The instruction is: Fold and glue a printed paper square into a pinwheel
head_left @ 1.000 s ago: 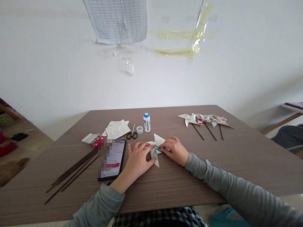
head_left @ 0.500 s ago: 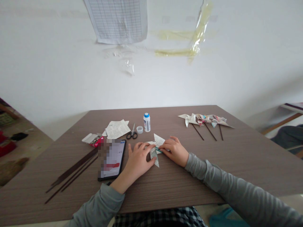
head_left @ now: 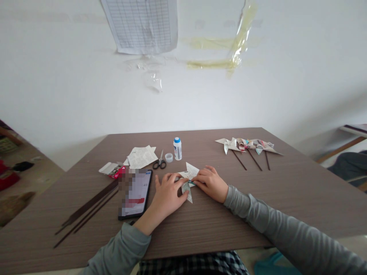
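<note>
Fingers [head_left: 173, 179] of left hand [head_left: 168, 196] and right hand [head_left: 211, 185] hold folded paper [head_left: 191, 170] closed on surface [head_left: 243, 214], near scissors [head_left: 159, 163], glue bottle [head_left: 177, 149], phone [head_left: 140, 194].

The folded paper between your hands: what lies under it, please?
The folded paper lies on the wood-grain table; the left hand and right hand cover its middle, so its underside cannot be seen.

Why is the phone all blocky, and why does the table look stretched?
In the head view, coarse pixel squares cover the left part of the phone; the wide lens stretches the table toward the picture's edges; the light is soft, with only faint shadows.
</note>
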Action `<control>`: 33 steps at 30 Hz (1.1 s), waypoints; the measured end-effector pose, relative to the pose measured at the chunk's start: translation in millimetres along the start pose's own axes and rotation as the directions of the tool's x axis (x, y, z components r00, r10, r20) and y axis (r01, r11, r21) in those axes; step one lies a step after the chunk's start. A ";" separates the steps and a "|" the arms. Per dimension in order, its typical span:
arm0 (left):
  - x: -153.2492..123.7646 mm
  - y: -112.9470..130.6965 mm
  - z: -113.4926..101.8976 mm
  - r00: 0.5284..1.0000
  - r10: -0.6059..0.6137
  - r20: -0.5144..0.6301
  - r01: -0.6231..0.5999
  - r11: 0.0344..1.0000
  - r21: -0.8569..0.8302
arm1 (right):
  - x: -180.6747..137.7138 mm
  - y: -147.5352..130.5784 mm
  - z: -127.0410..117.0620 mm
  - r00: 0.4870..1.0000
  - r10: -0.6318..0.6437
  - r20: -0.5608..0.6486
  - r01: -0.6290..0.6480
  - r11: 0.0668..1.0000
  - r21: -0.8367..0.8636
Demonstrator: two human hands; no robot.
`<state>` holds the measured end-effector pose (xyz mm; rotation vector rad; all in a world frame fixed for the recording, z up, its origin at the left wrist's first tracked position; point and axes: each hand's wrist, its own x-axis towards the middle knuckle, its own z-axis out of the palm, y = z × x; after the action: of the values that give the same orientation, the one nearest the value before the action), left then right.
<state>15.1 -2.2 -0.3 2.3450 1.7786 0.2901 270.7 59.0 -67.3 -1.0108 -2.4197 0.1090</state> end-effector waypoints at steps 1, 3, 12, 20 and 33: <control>0.1 -0.4 0.1 1.000 0.000 0.000 0.000 1.000 0.001 | -0.2 -0.1 -0.2 1.000 0.003 0.006 -0.003 1.000 -0.003; 0.4 -1.1 -0.1 1.000 -0.002 -0.001 0.002 1.000 -0.001 | -0.2 -0.9 -0.9 1.000 0.015 0.022 -0.015 1.000 -0.007; -0.1 -1.8 0.1 1.000 -0.013 -0.005 0.013 1.000 -0.001 | 0.9 -6.0 -5.1 0.995 0.060 0.077 -0.060 0.998 -0.006; 0.6 -2.5 -0.3 1.000 -0.017 0.004 0.017 1.000 0.022 | 1.2 -6.7 -5.3 0.994 0.073 0.086 -0.073 0.997 -0.004; -0.8 4.4 -5.1 0.999 -0.044 0.009 0.044 0.998 0.041 | 1.2 -8.1 -7.2 0.993 0.081 0.085 -0.082 0.997 0.002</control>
<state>17.6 -4.0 5.7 2.3267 1.8461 0.2384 268.3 53.1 -58.4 -1.1240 -2.4530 0.1907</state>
